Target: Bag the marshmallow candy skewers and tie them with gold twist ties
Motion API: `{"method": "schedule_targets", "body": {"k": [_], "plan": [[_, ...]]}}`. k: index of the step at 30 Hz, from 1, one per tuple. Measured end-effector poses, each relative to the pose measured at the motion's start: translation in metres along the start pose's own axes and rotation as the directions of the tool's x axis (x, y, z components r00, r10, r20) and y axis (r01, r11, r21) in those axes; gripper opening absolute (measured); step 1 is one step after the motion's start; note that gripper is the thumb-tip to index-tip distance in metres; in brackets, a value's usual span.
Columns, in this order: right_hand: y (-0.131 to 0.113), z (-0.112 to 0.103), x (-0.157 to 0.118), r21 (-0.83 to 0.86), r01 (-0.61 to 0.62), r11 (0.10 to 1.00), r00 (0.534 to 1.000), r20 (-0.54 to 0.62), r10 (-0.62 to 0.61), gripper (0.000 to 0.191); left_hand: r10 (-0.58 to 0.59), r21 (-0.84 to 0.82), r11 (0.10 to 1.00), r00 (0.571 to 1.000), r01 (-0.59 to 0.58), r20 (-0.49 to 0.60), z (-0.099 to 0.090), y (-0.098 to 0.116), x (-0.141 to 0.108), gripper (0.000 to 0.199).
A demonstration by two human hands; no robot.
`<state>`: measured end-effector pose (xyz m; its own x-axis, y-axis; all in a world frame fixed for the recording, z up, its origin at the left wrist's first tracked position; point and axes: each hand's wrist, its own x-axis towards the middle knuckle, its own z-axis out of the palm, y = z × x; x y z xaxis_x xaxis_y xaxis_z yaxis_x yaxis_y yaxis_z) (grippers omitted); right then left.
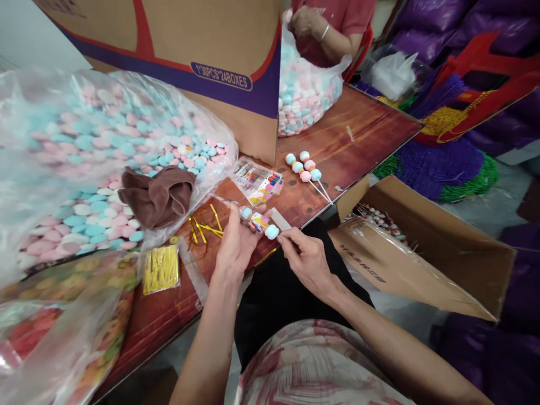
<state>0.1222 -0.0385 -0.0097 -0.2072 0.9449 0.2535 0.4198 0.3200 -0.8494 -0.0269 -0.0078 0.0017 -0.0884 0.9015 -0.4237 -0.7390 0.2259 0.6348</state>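
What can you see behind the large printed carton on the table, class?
Past its right edge: a clear bag of pink, white and blue sweets, and a co-worker's hand. The carton covers whatever else is there.

The reddish-brown table (363,126) bore a printed carton (189,50), two clear bags (105,129) of pastel sweets, packed gold ties (161,268), loose gold strips (205,228) and two sweet skewers (305,176)

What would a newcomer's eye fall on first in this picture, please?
Probably the big clear bag of pink, blue and white sweets filling the left side. The large printed cardboard box standing behind it, at the top, also stands out. Near the centre, the left hand holds a short row of sweets while the right hand pinches its end.
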Motion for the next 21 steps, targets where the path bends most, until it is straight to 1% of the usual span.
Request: {"method": "schedule_targets", "body": {"k": [2,4,6,8,10,13,15,18,21], "plan": [[0.003,0.001,-0.002,-0.049,0.060,0.997,0.998,0.011,-0.059,0.019,0.062,-0.034,0.997,0.998,-0.063,-0.019,-0.002,0.002,0.005,0.031],[0.006,0.001,-0.003,-0.120,0.126,0.985,0.992,0.030,-0.123,0.021,0.089,-0.052,0.995,0.996,-0.090,-0.024,-0.003,0.003,0.009,0.028],[0.007,0.001,-0.004,-0.166,0.152,0.974,0.988,0.049,-0.146,0.023,0.122,-0.069,0.990,0.992,-0.124,-0.038,-0.004,0.002,0.010,0.028],[0.006,0.000,-0.005,-0.135,0.115,0.984,0.992,0.057,-0.108,0.022,0.157,-0.087,0.983,0.987,-0.160,-0.038,-0.003,0.000,0.009,0.028],[0.003,0.001,-0.004,-0.049,0.034,0.998,0.997,0.065,-0.030,0.020,0.160,-0.099,0.982,0.987,-0.160,-0.006,-0.001,-0.004,0.007,0.027],[-0.002,0.003,0.001,0.084,-0.095,0.992,0.992,0.088,0.088,0.021,0.121,-0.092,0.989,0.991,-0.117,0.049,0.003,-0.011,0.003,0.027],[-0.004,0.004,0.004,0.149,-0.154,0.977,0.985,0.097,0.140,0.025,0.083,-0.086,0.993,0.994,-0.077,0.067,0.006,-0.013,0.000,0.028],[-0.006,0.003,0.005,0.176,-0.187,0.966,0.980,0.098,0.172,0.027,0.038,-0.094,0.995,0.997,-0.032,0.063,0.007,-0.012,-0.002,0.030],[-0.008,0.003,0.003,0.145,-0.194,0.970,0.979,0.089,0.182,0.024,0.036,-0.093,0.995,0.999,-0.032,0.036,0.008,-0.011,-0.002,0.031]]}}
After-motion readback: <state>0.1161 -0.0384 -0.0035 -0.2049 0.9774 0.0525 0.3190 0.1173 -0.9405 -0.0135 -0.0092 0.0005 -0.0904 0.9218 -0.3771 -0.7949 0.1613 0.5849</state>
